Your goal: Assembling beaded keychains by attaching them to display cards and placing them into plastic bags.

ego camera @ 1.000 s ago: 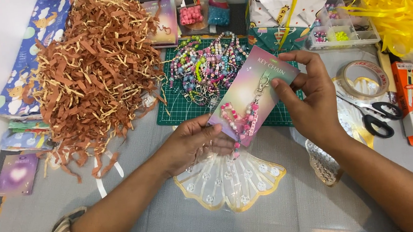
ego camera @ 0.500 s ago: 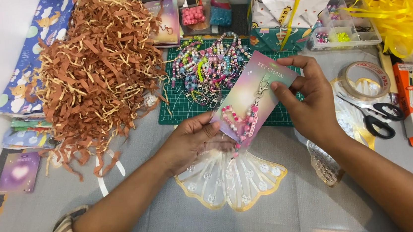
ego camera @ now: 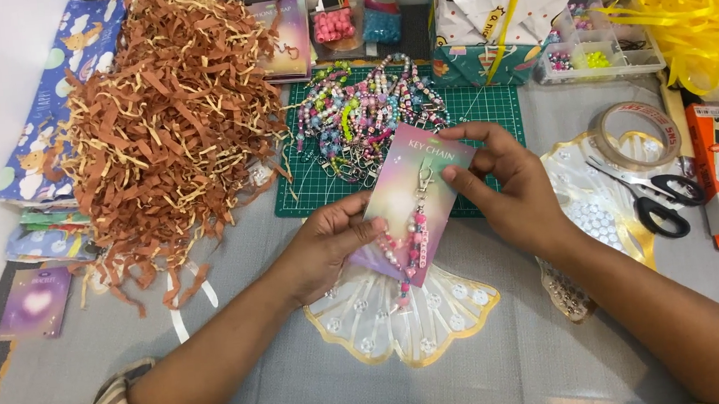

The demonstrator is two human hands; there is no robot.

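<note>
My left hand point(ego camera: 328, 244) pinches the lower left edge of the pastel backing card point(ego camera: 416, 201); my right hand point(ego camera: 510, 189) grips its upper right edge, thumb on the face; a beaded keychain point(ego camera: 410, 236) hangs clipped down the card's middle; the card sits tilted between both hands, above a scalloped clear bag point(ego camera: 405, 324); green cutting mat point(ego camera: 490, 108) just beyond my fingers; scissors point(ego camera: 658, 193) right of my right hand; brown paper shred point(ego camera: 162, 124) beyond my left.

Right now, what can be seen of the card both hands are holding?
The backing card is a glossy pastel rectangle, pink blending to green and purple, tilted over the cutting mat's edge. A beaded keychain with a metal clasp hangs down its middle. The left hand grips its lower left edge, the right hand its upper right.
</note>
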